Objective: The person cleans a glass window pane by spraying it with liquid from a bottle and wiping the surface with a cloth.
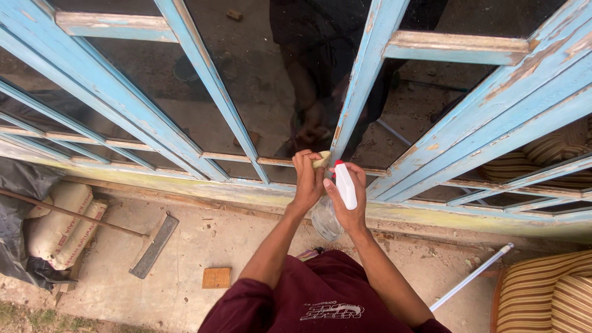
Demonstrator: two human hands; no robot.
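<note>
My left hand presses a small yellowish cloth against the lower corner of a dark glass pane, close to a worn blue wooden frame bar. My right hand grips a clear spray bottle with a white trigger head and red tip, held just right of the left hand. Both hands almost touch. The glass mirrors my arms and body.
Peeling blue window frames span the view above a concrete ledge. A long-handled floor scraper, a filled sack, a black plastic sheet and a wood block lie left. A white pole and striped cushion lie right.
</note>
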